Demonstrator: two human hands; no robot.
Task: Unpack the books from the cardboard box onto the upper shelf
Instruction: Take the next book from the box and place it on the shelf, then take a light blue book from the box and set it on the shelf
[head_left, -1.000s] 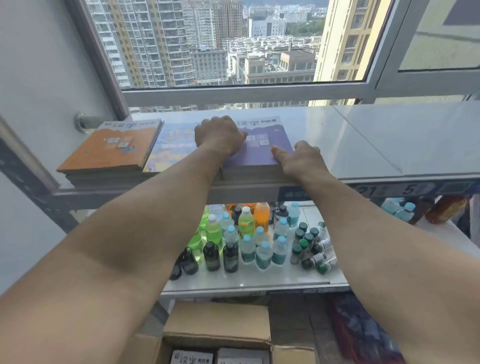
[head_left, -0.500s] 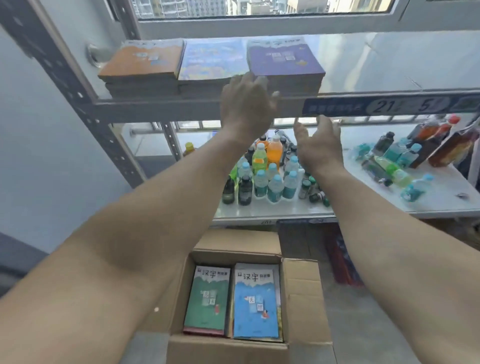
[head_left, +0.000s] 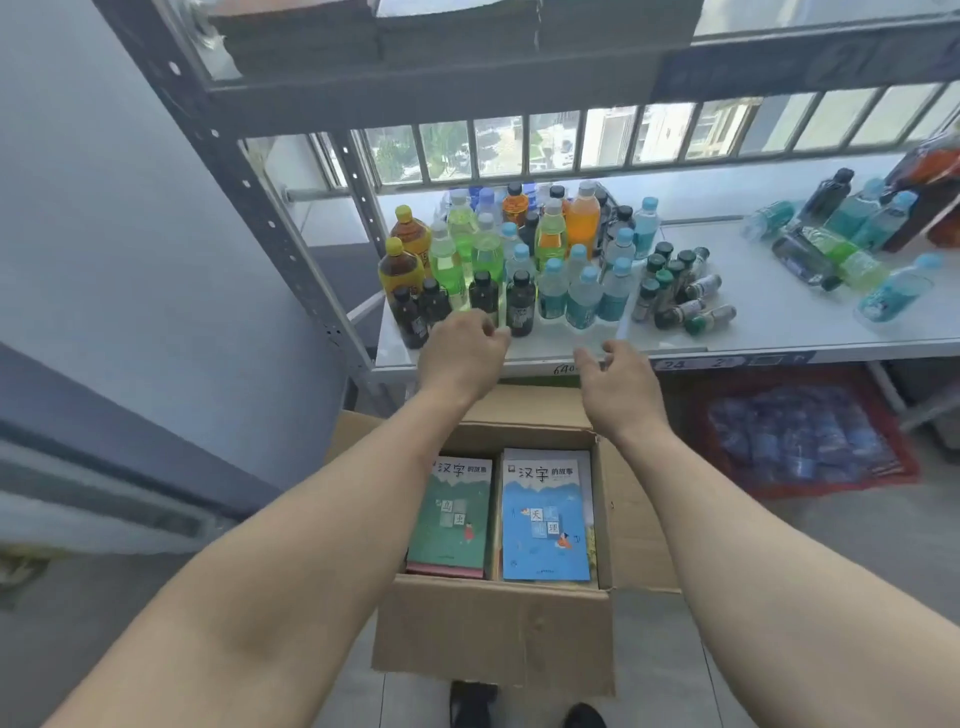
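Both hands have dropped from the upper shelf. The left hand (head_left: 460, 353) and right hand (head_left: 621, 387), fingers loosely curled and empty, hover above the open brown cardboard box (head_left: 493, 631). The green-covered book (head_left: 452, 514) and blue-covered book (head_left: 545, 519) lie flat below, long axes running away from the person, one beneath each hand.

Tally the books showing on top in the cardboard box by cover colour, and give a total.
In the cardboard box:
Green cover: 1, the green book
Blue cover: 1, the blue book
Total: 2 covers showing. More books lie beneath them; their number cannot be told.
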